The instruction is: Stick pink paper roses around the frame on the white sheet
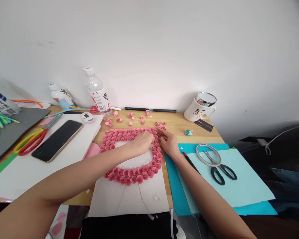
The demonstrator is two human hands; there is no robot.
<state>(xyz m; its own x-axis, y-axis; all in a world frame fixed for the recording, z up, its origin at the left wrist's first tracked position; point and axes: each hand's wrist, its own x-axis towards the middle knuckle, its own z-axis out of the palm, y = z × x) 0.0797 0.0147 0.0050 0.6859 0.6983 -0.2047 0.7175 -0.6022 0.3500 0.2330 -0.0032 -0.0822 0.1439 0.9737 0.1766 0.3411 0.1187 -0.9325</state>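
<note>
A white sheet (129, 202) lies before me, with faint curved lines in its lower part. Pink rolled paper roses (128, 181) form a thick ring on it around a bare white middle. My left hand (145, 142) is over the ring's right side, fingers curled together and pointing down; whatever is in them is hidden. My right hand (168, 143) rests at the ring's upper right edge. Its index finger stretches out to the roses there, apart from the thumb, and I see nothing held in it. Loose pink roses (130, 123) lie scattered behind the ring.
A phone (57, 141), red-and-yellow scissors (35, 137) and a clear bottle (98, 93) stand or lie leftward. Rightward are black-handled scissors (224, 174), a tape roll (201, 154), blue paper (175, 179), a pencil (191, 162) and a white mug (198, 109). A wall rises behind.
</note>
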